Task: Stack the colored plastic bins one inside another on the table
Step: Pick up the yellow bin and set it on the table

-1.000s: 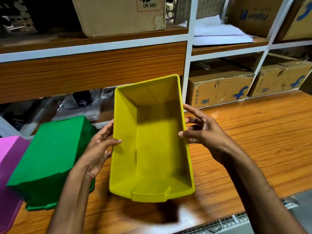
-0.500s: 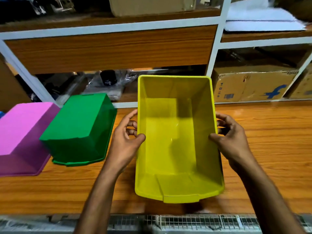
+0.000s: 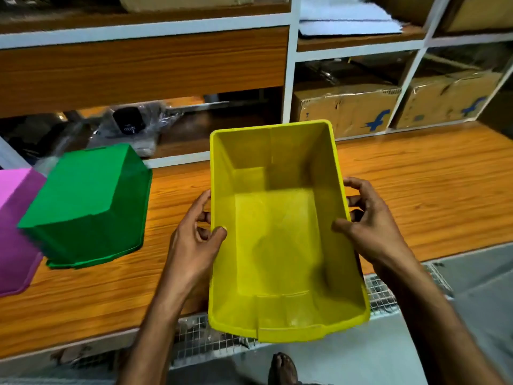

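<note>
The left hand (image 3: 194,237) gripped the left wall of the yellow bin (image 3: 277,232). Its thumb was hooked over the rim on the inside and its fingers were curled on the outside. The right hand (image 3: 372,226) gripped the right wall the same way.

The yellow bin sat between the two hands, open side up. Its near end stuck out past the edge of the worktop (image 3: 416,176). I could not tell if its far end rested on the worktop or was lifted.

To the left of the left hand, a green bin (image 3: 88,201) lay upside down on the worktop, near the hand but not touching it. Further left, a pink bin (image 3: 14,223) also lay upside down, just beside the green one.

Beyond the right hand, cardboard boxes (image 3: 344,109) sat on a shelf behind the worktop.
</note>
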`<state>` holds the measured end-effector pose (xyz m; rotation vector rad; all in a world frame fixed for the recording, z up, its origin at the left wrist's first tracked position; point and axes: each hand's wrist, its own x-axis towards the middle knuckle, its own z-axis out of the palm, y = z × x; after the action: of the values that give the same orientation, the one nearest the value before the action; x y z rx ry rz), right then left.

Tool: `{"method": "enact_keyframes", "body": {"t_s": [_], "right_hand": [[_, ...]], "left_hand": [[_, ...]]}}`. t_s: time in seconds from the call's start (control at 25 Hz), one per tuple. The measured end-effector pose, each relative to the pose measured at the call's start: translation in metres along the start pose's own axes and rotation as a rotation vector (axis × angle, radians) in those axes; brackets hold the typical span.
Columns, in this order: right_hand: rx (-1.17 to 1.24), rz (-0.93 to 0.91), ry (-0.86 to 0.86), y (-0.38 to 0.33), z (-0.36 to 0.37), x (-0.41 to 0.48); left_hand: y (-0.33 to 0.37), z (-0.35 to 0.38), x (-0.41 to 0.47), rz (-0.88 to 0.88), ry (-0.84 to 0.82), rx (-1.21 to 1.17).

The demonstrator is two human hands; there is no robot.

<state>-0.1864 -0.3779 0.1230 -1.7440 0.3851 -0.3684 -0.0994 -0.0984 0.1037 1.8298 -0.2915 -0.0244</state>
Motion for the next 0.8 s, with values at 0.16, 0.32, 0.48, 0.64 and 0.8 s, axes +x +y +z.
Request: {"method": "enact_keyframes", "body": {"t_s": [0.16,0.32,0.48,0.64,0.8], "right_hand": [[-0.042,0.013,0.116,-0.002,-0.041,-0.057],[-0.167,0.039,0.352,0.015,-0.09,-0.116],[-0.214,0.11,0.535,0.03,-0.141,-0.17],[-0.214,0.178,0.65,0.042,-0.197,-0.218],[-0.277,0.233,0.751,0.065,-0.269,-0.252]], "left_hand": [[0.0,0.032,-0.024,0.033,-0.094,-0.043],[0.01,0.094,-0.047,0.028,-0.204,-0.131],[0.03,0.154,-0.072,0.049,-0.35,-0.133],[0.054,0.22,-0.101,0.091,-0.48,-0.101],[0.078,0.3,-0.135,0.097,-0.581,-0.098]]}}
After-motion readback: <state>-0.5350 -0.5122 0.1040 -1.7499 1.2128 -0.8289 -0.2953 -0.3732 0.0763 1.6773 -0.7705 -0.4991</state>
